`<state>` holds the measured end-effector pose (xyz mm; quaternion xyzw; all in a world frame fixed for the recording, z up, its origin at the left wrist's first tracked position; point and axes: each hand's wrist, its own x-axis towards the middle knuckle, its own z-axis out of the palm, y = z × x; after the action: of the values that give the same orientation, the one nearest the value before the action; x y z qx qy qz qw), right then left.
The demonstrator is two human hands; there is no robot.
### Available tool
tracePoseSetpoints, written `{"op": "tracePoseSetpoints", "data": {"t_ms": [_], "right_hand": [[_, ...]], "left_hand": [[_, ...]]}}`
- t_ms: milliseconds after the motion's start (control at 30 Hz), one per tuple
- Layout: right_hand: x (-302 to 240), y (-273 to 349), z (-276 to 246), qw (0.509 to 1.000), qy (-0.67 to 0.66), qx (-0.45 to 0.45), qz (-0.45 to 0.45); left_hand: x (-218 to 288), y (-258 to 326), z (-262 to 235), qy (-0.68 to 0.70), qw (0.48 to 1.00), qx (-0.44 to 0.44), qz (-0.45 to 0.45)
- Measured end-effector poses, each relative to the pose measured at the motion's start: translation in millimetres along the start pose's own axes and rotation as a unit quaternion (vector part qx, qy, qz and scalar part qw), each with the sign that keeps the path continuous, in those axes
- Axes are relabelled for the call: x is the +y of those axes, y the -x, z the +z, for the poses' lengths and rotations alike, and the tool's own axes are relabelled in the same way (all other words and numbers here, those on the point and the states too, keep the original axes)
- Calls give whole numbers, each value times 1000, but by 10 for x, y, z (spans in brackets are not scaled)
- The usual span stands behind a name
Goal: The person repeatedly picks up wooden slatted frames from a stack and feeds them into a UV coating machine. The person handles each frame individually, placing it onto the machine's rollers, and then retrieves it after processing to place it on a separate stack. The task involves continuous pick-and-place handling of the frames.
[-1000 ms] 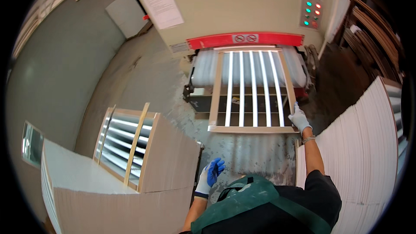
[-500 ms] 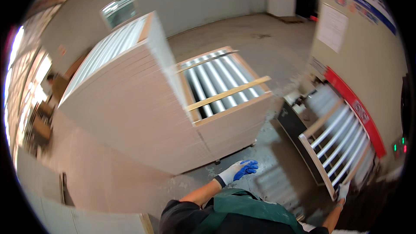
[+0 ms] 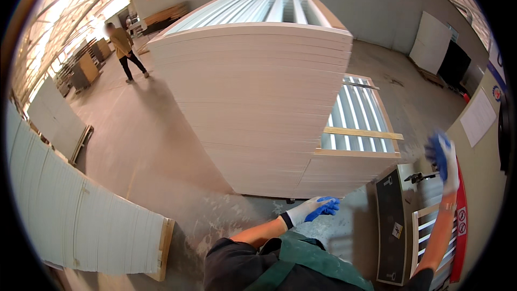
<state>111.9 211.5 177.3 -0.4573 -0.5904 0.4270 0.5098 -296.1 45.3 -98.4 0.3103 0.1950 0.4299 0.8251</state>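
Clock: read on the camera view, 12 at the top.
Left hand (image 3: 315, 210): at 5 o'clock, gloved, grip relaxed, fingers together and slightly bent, pointing toward 3; it appears just below the bottom edge of the tall stack, and whether they touch cannot be told.
Right hand (image 3: 444, 156): at 3 o'clock, gloved and raised, motion-blurred; the fingers look spread in a wide grip, with air around them.
Slatted frame (image 3: 415, 242): at 4 o'clock, lying at the machine's red bar (image 3: 461, 253), partly hidden by the right forearm; its pale near rail runs beside a dark panel (image 3: 392, 231).
Tall stack (image 3: 258, 102): from 12 o'clock down past the centre, many slatted frames piled flush; its front corner at 1 o'clock is square, and its base edge ends near 6.
Low stack (image 3: 350, 170): toward 3 o'clock, right beside the tall one; a wooden strip (image 3: 363, 136) across its top juts past the edge toward the right hand.
Walking room: the widest stretch of floor (image 3: 129, 145) opens from 8 to 10 o'clock, where another person (image 3: 126, 48) stands; a narrower strip (image 3: 344, 237) lies at 5, between tall stack, dark panel and green apron (image 3: 312, 253).
Board row (image 3: 97, 226): at 8 o'clock, its wooden end (image 3: 166, 248) forming a hard edge at 7.
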Motion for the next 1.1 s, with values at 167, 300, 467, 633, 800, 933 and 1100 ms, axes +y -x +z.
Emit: {"op": "tracePoseSetpoints", "data": {"t_ms": [167, 300, 467, 633, 800, 933, 1100], "right_hand": [[-1642, -1220, 2483, 948, -85, -304, 42], [-1830, -1589, 3376, 904, 110, -343, -228], [-1959, -1837, 3348, 854, 205, -364, -311], [-1914, -1903, 2825, 840, 228, -342, -354], [-1650, -1340, 1911, 863, 187, -277, -379], [-1678, -517, 1280, 837, 167, -260, -451], [-1551, 966, 819, 994, 20, 83, -67]], "left_hand": [[344, 236, -46, -15, 998, 39, 39], [598, 464, -160, -17, 993, 52, 102], [902, 673, -193, -59, 988, 93, 104], [1418, 820, 292, -146, 976, 47, 152], [2205, 1213, 948, -252, 934, 24, 250], [2485, 1280, 1320, -309, 865, 50, 393], [2326, 1050, 1485, -296, 813, 37, 501]]}}
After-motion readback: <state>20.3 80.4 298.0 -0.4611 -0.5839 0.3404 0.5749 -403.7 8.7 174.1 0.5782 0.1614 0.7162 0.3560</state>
